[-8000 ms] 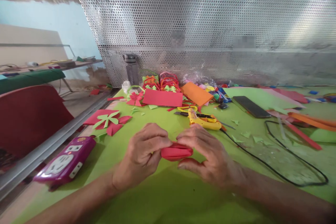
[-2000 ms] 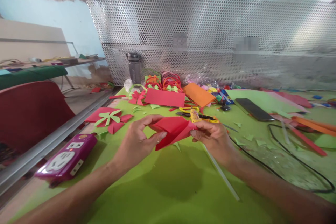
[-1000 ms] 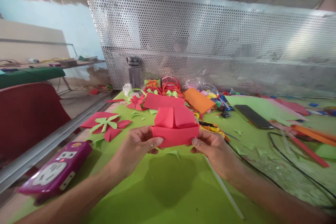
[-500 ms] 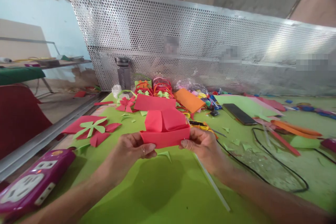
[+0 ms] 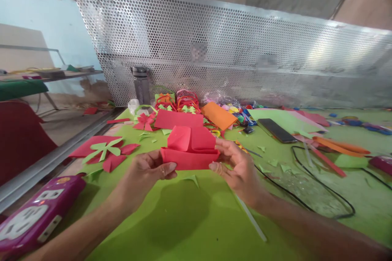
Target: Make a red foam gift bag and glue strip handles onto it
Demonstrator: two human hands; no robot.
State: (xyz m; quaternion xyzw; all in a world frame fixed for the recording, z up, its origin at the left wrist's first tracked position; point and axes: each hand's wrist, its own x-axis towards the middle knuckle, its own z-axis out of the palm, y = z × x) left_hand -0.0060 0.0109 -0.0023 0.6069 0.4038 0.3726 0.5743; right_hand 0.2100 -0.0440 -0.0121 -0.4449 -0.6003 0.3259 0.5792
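A folded red foam or paper piece (image 5: 190,160) is held up over the green table covering, its front strip facing me and two flaps standing behind it. My left hand (image 5: 154,168) pinches its left end, thumb in front. At the right end, my right hand (image 5: 231,167) has its thumb on the front and the fingers behind the piece. A pale glue stick (image 5: 251,218) lies below my right wrist. Behind the piece, scissors with orange handles (image 5: 241,147) are partly hidden by my right hand. Small green scraps (image 5: 192,179) lie beneath.
On the left are a purple power strip (image 5: 39,208) and green and red cut petals (image 5: 104,149). Small red baskets (image 5: 187,100), a bottle (image 5: 141,85) and an orange sheet (image 5: 219,116) stand or lie behind. To the right are a phone (image 5: 277,130) and a black cable (image 5: 324,193).
The red piece has shifted slightly left in view, and its front strip bulges from the flaps more. My right hand's fingers have risen and straightened behind its right end.
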